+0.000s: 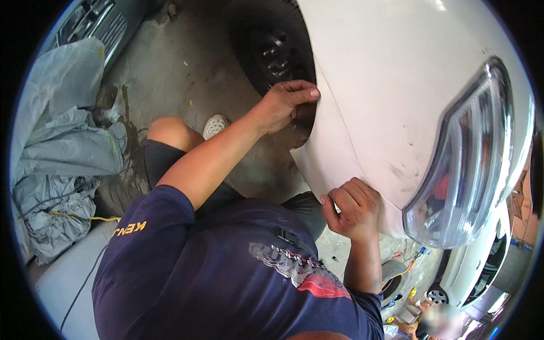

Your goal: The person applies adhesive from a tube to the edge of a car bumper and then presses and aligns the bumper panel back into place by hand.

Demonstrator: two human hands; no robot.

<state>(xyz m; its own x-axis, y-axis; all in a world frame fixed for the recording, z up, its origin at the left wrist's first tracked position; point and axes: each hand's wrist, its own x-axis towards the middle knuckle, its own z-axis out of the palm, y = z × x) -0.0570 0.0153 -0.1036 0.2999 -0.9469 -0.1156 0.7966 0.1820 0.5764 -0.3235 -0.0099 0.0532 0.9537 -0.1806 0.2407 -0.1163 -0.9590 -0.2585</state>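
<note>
In the head view a white car body panel (368, 68) fills the upper right, with a curved seam running down toward a long clear headlight (453, 164). My left hand (289, 105) has its fingertips pinched at the edge of the wheel arch, beside the dark wheel (266, 45). My right hand (354, 207) lies lower on the panel at the seam, left of the headlight, fingers curled; whatever is under them is hidden.
Grey covers (68, 147), a yellow cord (102, 217) and another vehicle's front (93, 25) are at left. My bent knee (170, 130) is above concrete floor (170, 68). Lower right are a white car (470, 266), a loose tire (391, 283) and a person (433, 323).
</note>
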